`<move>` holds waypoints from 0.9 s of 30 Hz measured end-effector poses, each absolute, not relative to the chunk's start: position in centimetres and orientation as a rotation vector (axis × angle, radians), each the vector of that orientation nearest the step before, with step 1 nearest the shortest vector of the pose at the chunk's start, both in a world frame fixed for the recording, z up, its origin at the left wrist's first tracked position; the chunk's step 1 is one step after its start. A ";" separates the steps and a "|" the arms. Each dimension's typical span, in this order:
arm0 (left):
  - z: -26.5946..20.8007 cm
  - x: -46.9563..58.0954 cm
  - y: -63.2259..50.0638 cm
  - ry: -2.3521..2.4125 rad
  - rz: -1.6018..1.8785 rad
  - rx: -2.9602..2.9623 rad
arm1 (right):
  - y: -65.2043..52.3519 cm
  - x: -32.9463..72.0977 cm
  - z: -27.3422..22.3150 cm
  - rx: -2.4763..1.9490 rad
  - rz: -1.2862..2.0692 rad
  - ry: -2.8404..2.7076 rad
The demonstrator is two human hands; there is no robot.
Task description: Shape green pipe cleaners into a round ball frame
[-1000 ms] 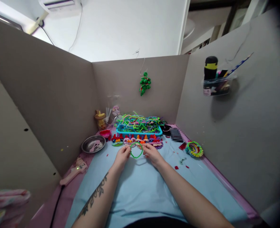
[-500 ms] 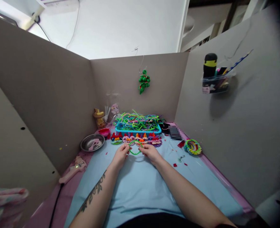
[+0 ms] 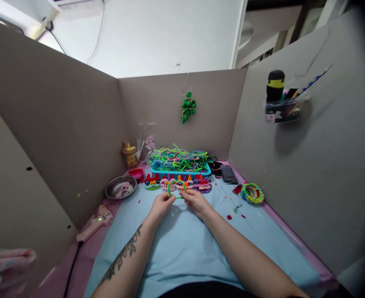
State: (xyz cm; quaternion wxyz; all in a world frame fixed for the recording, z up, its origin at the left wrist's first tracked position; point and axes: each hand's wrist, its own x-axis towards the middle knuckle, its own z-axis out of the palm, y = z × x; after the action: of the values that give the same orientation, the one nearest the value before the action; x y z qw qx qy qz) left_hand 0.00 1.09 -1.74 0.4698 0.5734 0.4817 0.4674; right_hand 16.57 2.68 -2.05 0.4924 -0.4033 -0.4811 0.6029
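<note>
A thin green ring (image 3: 176, 182), seemingly a bent pipe cleaner, is held up between my two hands over the blue cloth (image 3: 182, 244). My left hand (image 3: 163, 203) pinches its lower left edge. On the lower right side my right hand (image 3: 195, 200) has its fingers closed on the same ring. Behind the ring stand several fuzzy pipe-cleaner ornaments (image 3: 153, 184) in a row, partly hidden by it. Farther back, a turquoise tray (image 3: 182, 173) is heaped with green, blue and pink pipe cleaners (image 3: 179, 159).
On the left are a metal bowl (image 3: 120, 188) with pink pieces and a pink glue gun (image 3: 95, 225) with a black cord. A bundle of colourful rings (image 3: 253, 193) lies right, near red scraps (image 3: 229, 217). Grey panels (image 3: 157, 99) enclose three sides.
My left hand has slid along the ring toward its bottom, closer to my right hand. The ring now stands more upright and a little higher.
</note>
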 end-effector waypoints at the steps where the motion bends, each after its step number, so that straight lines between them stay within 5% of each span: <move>1: -1.8 -0.1 1.2 1.184 1.151 1.410 | 2.6 16.6 -1.9 -0.975 1.465 -1.146; 12: -1.5 -0.2 1.3 1.215 1.154 1.340 | 2.9 16.7 -2.2 -0.963 1.376 -1.144; 19: -0.8 -3.1 1.3 1.443 0.677 1.619 | 3.9 18.2 -1.6 -0.984 1.289 -0.812; 24: -0.7 -3.9 1.7 1.645 1.143 2.013 | 4.0 18.4 -1.7 -1.055 1.251 -0.862; 27: -0.8 -2.5 1.1 1.558 1.030 2.308 | 3.6 17.9 -1.7 -1.066 1.202 -0.972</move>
State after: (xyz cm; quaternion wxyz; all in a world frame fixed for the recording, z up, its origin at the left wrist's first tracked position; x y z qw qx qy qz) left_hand -2.47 1.08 -0.85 0.0864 0.7745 0.5228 0.3455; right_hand 17.91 3.56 -1.65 0.5907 -0.4581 -0.4175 0.5167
